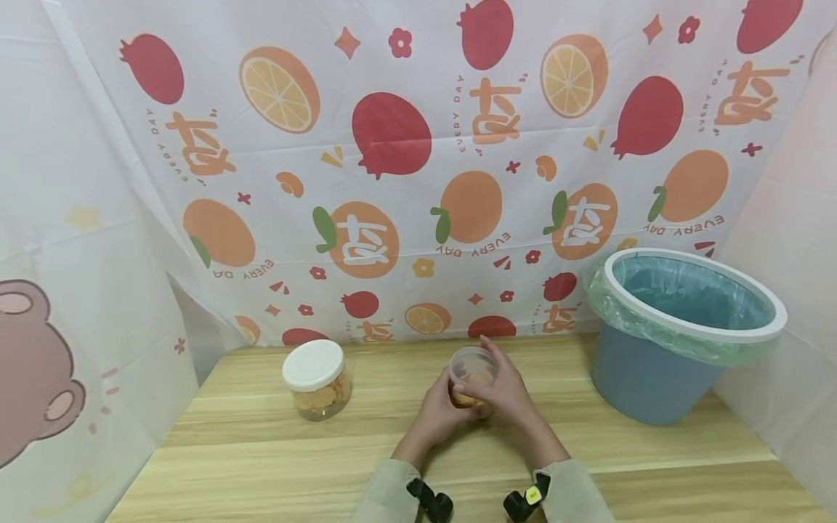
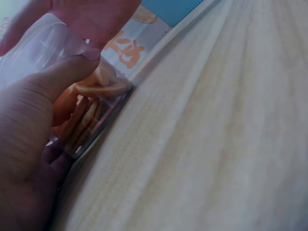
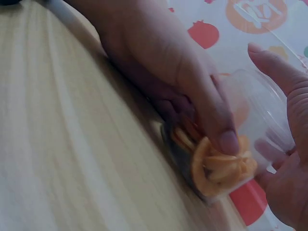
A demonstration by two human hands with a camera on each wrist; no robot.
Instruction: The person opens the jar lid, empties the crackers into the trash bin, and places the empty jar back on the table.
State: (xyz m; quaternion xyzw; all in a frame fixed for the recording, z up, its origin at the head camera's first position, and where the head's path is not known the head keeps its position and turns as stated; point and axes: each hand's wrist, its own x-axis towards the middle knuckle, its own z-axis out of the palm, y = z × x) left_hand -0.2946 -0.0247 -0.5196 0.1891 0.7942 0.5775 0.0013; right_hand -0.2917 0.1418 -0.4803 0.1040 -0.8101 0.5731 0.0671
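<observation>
A small clear plastic jar holding golden-brown cookies stands on the wooden table between both hands. Its top is covered by a see-through lid. My left hand grips the jar low on its side, the thumb lying across the clear wall in both wrist views. My right hand spans the lid, thumb at the near edge and fingers at the far side. In the left wrist view the jar's base is close over the wood, tilted in that picture. Part of the jar is hidden behind the fingers.
Left of the hands stands another clear jar of cookies with a white lid. A blue-grey bin with a green liner and white rim is at the right. A fruit-print cloth hangs behind the table.
</observation>
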